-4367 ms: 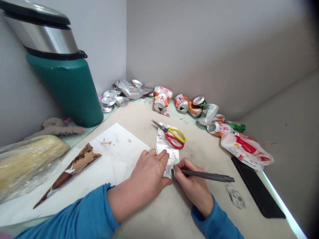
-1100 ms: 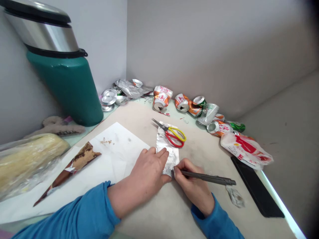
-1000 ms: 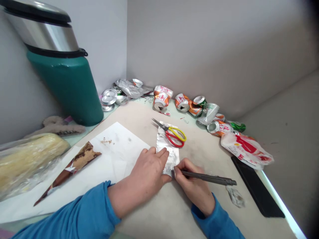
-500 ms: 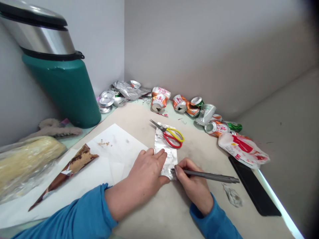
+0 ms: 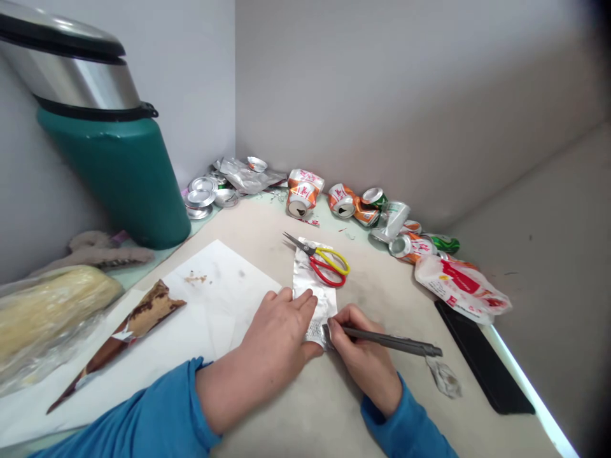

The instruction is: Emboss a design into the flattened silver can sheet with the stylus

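Note:
A narrow silver metal sheet (image 5: pixel 301 275) lies on the mat, its lower end covered with small dimples. My left hand (image 5: pixel 274 346) rests flat across its left side, fingers stretched out and pressing it down. In my right hand (image 5: pixel 365 362) is a grey pen (image 5: pixel 396 342), gripped low between thumb and fingers. The pen's point meets the dimpled end, close to my left thumb; the very tip is hard to make out. Scissors (image 5: pixel 317 254) with one yellow and one red handle lie across the sheet's far end.
Crushed drink cans (image 5: pixel 303 194) and cut can ends (image 5: pixel 201 194) line the back wall. A green bottle (image 5: pixel 119 178) stands at left, near white paper (image 5: pixel 191 331) bearing a brown wrapper cone (image 5: pixel 124 337). A black phone-like slab (image 5: pixel 482 356) and a plastic bag (image 5: pixel 458 286) are at right.
My right hand and the pen have shifted slightly left and down over the dimpled end, the pen's back end dipping a little. My left hand keeps its place on the sheet.

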Demonstrator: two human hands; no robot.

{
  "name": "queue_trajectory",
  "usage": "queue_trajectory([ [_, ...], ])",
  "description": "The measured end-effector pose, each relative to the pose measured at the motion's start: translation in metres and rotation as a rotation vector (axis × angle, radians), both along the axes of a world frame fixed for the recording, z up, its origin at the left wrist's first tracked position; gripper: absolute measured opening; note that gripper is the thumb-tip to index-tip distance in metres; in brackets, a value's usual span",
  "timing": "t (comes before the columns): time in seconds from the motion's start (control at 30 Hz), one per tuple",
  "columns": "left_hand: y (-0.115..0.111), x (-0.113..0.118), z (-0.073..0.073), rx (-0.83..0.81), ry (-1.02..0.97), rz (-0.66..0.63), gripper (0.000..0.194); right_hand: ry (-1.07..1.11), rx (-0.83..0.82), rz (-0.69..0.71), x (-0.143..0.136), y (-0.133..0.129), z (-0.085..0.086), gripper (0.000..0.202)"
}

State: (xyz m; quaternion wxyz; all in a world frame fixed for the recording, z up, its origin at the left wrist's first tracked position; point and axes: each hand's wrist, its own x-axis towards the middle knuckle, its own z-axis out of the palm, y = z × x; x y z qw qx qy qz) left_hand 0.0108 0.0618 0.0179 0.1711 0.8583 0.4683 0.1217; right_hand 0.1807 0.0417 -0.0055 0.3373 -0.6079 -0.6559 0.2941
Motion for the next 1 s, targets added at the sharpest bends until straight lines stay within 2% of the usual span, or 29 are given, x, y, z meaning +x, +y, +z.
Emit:
queue_trajectory([
  [1.0, -0.0018, -0.0014, 0.0028, 0.003, -0.007, 0.000, 0.050, -0.021, 0.014, 0.013, -0.0012, 0.0028, 0.0020, 0.022],
])
